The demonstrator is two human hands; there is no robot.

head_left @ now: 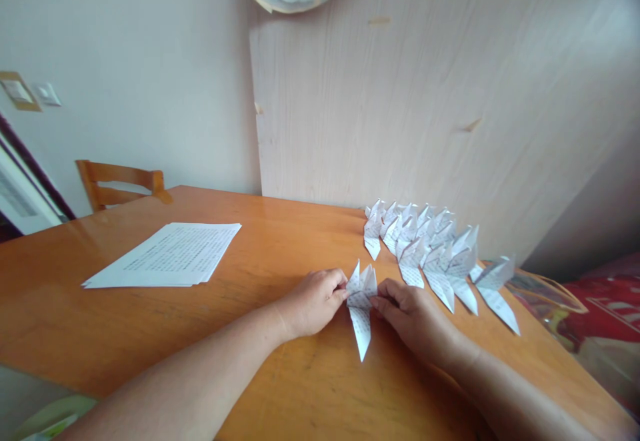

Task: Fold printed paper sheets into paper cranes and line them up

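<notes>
A folded paper figure (361,301) of white printed paper, with pointed tips upward and a long point toward me, is between my hands over the table. My left hand (316,300) pinches its left edge between thumb and fingers. On the opposite side, my right hand (407,311) grips the right edge the same way. Just beyond my right hand, several similar folded paper figures (439,254) stand grouped in rows. A separate one (496,284) sits at the right end of the group.
A stack of printed sheets (175,254) lies on the left of the wooden table (280,228). Behind the far left edge stands a wooden chair (123,176). A wall panel (350,128) rises at the back. Red bags (610,308) are beyond the table's right edge.
</notes>
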